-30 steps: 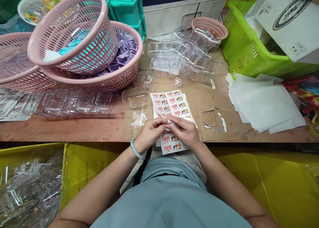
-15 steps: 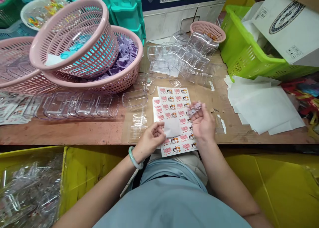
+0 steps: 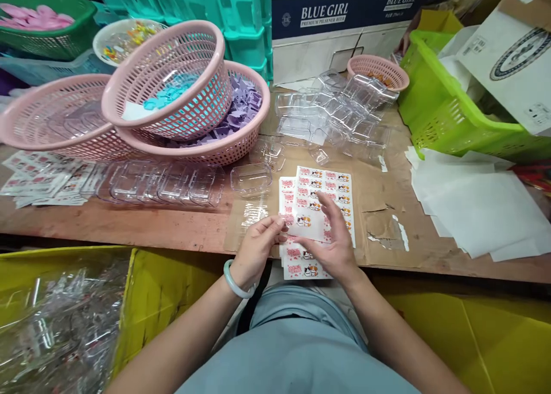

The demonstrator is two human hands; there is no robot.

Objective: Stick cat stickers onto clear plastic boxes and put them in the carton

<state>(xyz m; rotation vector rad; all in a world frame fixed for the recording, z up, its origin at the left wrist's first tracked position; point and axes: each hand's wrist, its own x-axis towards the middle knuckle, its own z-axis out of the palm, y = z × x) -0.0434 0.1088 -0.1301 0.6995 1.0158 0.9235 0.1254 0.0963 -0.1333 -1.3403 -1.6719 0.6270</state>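
A: Head view first. What are the hands doing?

B: Both rest on the sticker sheets (image 3: 321, 199) at the near edge of the table (image 3: 129, 225). The left hand (image 3: 257, 250) pinches the left edge of the top sheet between thumb and fingers. The right hand (image 3: 333, 245) lies over the sheet with fingers loosely spread; whether it grips anything, I cannot tell.

A: And the containers?

B: Three pink baskets at the back left. The tilted top basket (image 3: 172, 78) holds small blue pieces, the basket under it (image 3: 241, 136) purple pieces, and the left basket (image 3: 47, 119) clear plastic parts. A small pink basket (image 3: 377, 71) stands further back by a green crate (image 3: 447, 119) holding white paper and a cardboard box. A white bowl (image 3: 120, 38) holds colourful bits, and a dark green basket (image 3: 47, 21) holds pink pieces.

A: Anything loose?

B: Clear trays (image 3: 163, 182) in a row, one single tray (image 3: 251, 179) just beside the stickers, a heap of clear boxes (image 3: 340, 110), and white paper sheets (image 3: 473, 205) at the right. The yellow bin (image 3: 124, 302) below holds clear plastic.
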